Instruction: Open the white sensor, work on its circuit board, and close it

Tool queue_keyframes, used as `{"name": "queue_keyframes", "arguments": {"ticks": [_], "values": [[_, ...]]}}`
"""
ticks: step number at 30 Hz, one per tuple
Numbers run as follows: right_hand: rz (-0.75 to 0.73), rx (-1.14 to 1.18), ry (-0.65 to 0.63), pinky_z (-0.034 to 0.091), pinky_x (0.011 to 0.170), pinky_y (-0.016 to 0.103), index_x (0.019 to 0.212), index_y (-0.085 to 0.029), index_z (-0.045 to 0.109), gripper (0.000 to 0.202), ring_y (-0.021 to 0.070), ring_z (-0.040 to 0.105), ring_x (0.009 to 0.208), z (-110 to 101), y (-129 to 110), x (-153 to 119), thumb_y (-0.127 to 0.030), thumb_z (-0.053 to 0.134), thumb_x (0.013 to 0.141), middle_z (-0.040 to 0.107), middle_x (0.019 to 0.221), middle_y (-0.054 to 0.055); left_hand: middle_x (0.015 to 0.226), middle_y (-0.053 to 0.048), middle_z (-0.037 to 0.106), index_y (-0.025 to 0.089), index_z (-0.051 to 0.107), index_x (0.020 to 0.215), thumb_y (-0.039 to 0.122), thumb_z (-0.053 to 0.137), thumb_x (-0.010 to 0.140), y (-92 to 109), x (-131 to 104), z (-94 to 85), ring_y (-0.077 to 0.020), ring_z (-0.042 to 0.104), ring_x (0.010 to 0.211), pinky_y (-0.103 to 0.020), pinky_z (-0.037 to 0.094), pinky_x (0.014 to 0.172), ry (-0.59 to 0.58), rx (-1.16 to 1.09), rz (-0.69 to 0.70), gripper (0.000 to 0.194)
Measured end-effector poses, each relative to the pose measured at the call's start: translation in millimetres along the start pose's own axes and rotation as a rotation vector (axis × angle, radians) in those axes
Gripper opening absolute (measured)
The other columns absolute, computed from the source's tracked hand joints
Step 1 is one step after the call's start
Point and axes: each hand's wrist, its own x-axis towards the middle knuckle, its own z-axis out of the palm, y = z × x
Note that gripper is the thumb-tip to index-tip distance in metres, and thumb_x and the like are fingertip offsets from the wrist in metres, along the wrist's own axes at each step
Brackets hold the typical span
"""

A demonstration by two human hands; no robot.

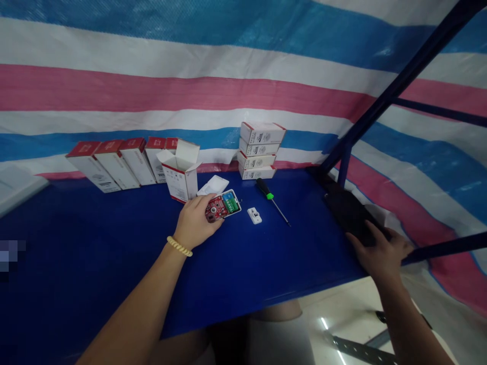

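My left hand (196, 221), with a beaded bracelet at the wrist, grips a small white-framed device (224, 205) whose red circuit board and green-blue part face up. Behind it lies a white cover (213, 185). A small white part (254, 215) rests right of the device, and a screwdriver (273, 196) with a black and green handle lies farther right. At the table's right edge my right hand (382, 249) has its fingers on a black object (352, 213), spread over its near end.
An open white box (180, 175) stands behind my left hand. Several red-topped boxes (110, 167) line the back left; stacked white boxes (259, 152) stand at the back centre. A blue metal frame (380, 104) rises at the right of the blue table (266, 274). A pale object (19, 187) sits far left.
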Motion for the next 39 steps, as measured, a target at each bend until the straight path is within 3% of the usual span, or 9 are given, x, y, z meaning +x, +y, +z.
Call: {"name": "queue_keyframes", "arguments": {"ticks": [4, 7, 14, 25, 34, 39], "values": [[-0.065, 0.005, 0.017, 0.028, 0.099, 0.057, 0.109, -0.012, 0.068, 0.058, 0.0372, 0.046, 0.120, -1.2, 0.2, -0.9, -0.058, 0.051, 0.078, 0.050, 0.123, 0.022, 0.110, -0.010, 0.065, 0.018, 0.054, 0.119, 0.027, 0.076, 0.066, -0.8, 0.0, -0.4, -0.0279, 0.062, 0.100, -0.044, 0.051, 0.089, -0.005, 0.009, -0.006, 0.057], [-0.075, 0.028, 0.031, 0.029, 0.099, 0.058, 0.119, -0.011, 0.063, 0.064, 0.0385, 0.046, 0.120, -3.2, -0.4, -1.9, -0.059, 0.052, 0.078, 0.050, 0.125, 0.023, 0.110, -0.009, 0.065, 0.019, 0.054, 0.119, 0.027, 0.075, 0.066, -0.7, 0.3, -0.6, -0.0281, 0.062, 0.101, -0.043, 0.051, 0.088, -0.018, 0.014, -0.009, 0.057], [-0.010, 0.082, 0.011, 0.032, 0.096, 0.059, 0.135, -0.019, 0.050, 0.076, 0.0418, 0.046, 0.119, -13.1, -7.6, -2.9, -0.061, 0.058, 0.072, 0.049, 0.129, 0.020, 0.111, -0.010, 0.065, 0.019, 0.054, 0.120, 0.026, 0.074, 0.066, -1.1, 1.0, 0.5, -0.0285, 0.063, 0.100, -0.044, 0.051, 0.088, -0.045, 0.011, 0.014, 0.058], [-0.015, 0.039, 0.047, 0.032, 0.100, 0.049, 0.128, -0.010, 0.056, 0.089, 0.0377, 0.049, 0.118, -9.4, -4.1, -0.2, -0.077, 0.046, 0.070, 0.054, 0.126, 0.025, 0.108, -0.010, 0.066, 0.016, 0.055, 0.120, 0.025, 0.076, 0.065, -3.0, 1.7, 2.1, -0.0287, 0.063, 0.098, -0.045, 0.051, 0.088, -0.061, 0.024, 0.031, 0.059], [-0.030, 0.032, 0.080, 0.033, 0.100, 0.048, 0.128, -0.008, 0.055, 0.089, 0.0375, 0.052, 0.116, -6.4, -2.0, 0.1, -0.075, 0.049, 0.070, 0.055, 0.127, 0.025, 0.109, -0.011, 0.065, 0.015, 0.056, 0.120, 0.025, 0.076, 0.065, -3.1, 1.8, 1.3, -0.0291, 0.062, 0.099, -0.044, 0.051, 0.089, -0.087, 0.026, 0.040, 0.060], [-0.040, 0.052, 0.085, 0.032, 0.099, 0.053, 0.128, -0.008, 0.054, 0.088, 0.0396, 0.051, 0.115, -3.0, 2.2, -0.3, -0.074, 0.049, 0.070, 0.054, 0.127, 0.024, 0.110, -0.010, 0.065, 0.015, 0.056, 0.120, 0.024, 0.074, 0.067, 0.5, 2.8, -1.1, -0.0281, 0.062, 0.099, -0.043, 0.050, 0.089, -0.133, 0.020, 0.059, 0.057]]}}
